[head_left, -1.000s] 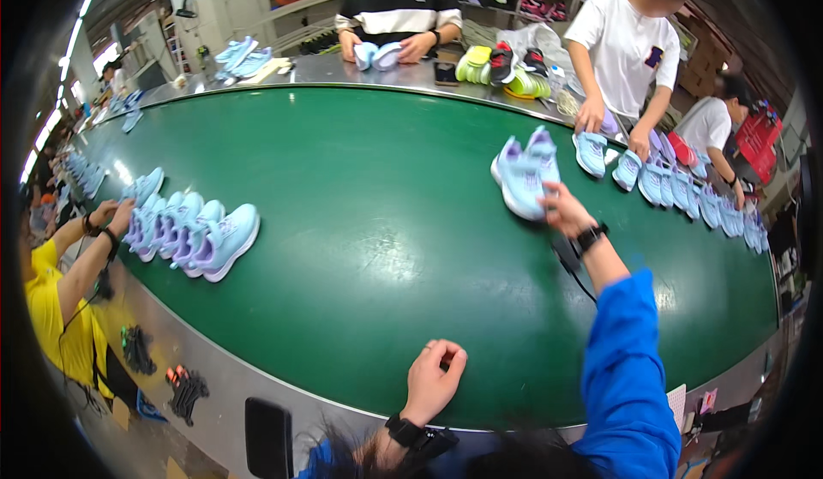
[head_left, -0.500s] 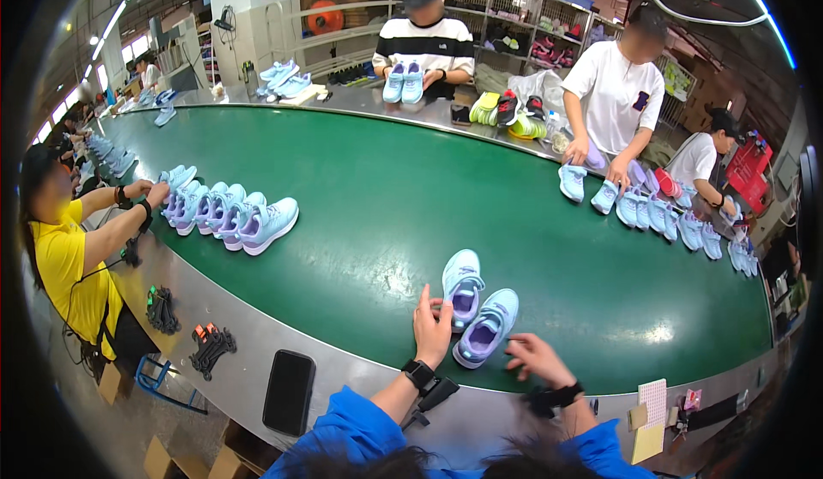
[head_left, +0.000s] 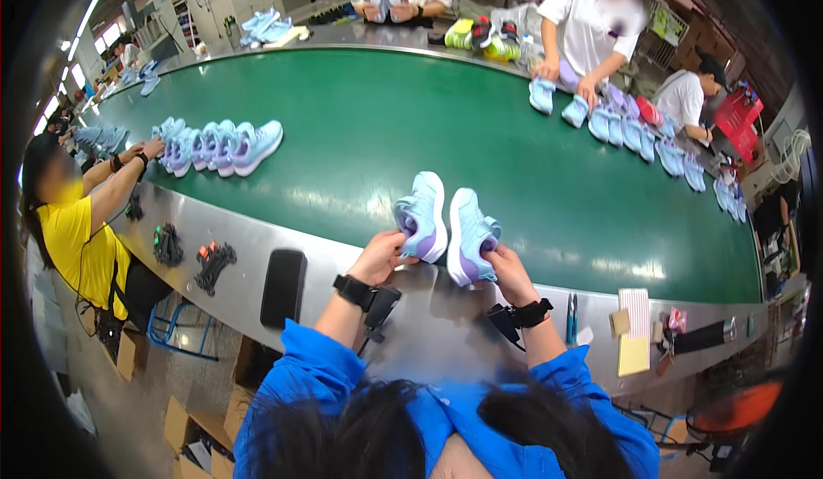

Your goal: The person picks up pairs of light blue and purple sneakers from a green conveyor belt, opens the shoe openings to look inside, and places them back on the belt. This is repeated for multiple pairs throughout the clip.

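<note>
My left hand is closed on the heel of a light blue sneaker with purple lining and a white sole. My right hand grips the heel of the matching sneaker. Both shoes are tipped so that their white soles face each other, toes pointing away from me. They are held over the near edge of the green conveyor belt, by the metal table edge. Some of my fingertips are hidden behind or inside the heels.
At the left, a person in yellow touches a row of blue sneakers. Across the belt, people handle more sneakers. On my metal ledge lie a black phone, bundled black straps, blue-handled tweezers-like tools and a notepad.
Both my hands have closed on the two sneakers. The shoes have been lifted, drawn apart and tilted sole to sole. The view has tipped lower, toward my body.
</note>
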Tool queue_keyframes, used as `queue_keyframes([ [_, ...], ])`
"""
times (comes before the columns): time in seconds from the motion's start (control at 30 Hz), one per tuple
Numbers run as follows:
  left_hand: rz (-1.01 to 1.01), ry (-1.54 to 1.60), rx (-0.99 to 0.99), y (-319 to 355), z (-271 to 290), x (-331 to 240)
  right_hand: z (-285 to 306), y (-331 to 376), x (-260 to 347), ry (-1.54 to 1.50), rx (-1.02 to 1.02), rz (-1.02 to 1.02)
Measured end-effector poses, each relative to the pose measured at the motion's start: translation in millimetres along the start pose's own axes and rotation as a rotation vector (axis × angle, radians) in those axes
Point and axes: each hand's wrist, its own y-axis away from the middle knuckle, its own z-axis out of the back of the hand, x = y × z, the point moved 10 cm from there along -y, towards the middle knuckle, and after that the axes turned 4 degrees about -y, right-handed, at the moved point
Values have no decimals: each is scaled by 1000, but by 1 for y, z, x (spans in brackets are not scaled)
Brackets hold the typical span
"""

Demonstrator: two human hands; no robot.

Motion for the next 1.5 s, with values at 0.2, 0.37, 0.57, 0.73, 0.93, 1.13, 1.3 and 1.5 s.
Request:
queue_keyframes([
  [0.2, 162, 148, -54, 122, -59, 40, -15, 92, -38, -359, 43, -171],
  [0.37, 99, 121, 123, 145, -70, 59, -21, 129, -45, -592, -4, -239],
  [0.57, 8, -44, 20, 168, -76, 35, -8, 140, -43, -352, 247, -112],
  [0.73, -117, -66, -55, 185, -72, 26, 6, 143, -15, -205, 71, 241],
  [0.93, -421, -736, -376, 216, -57, -12, 22, 172, 46, 414, -160, 515],
  [1.13, -580, -1398, -593, 219, -76, -1, 0, 190, 54, 1140, -264, 739],
  [1.3, -574, -1356, -641, 216, -75, 0, 7, 187, 51, 1083, -246, 638],
  [1.5, -433, -1104, -498, 210, -56, 15, 39, 190, 27, 990, -264, 485],
])
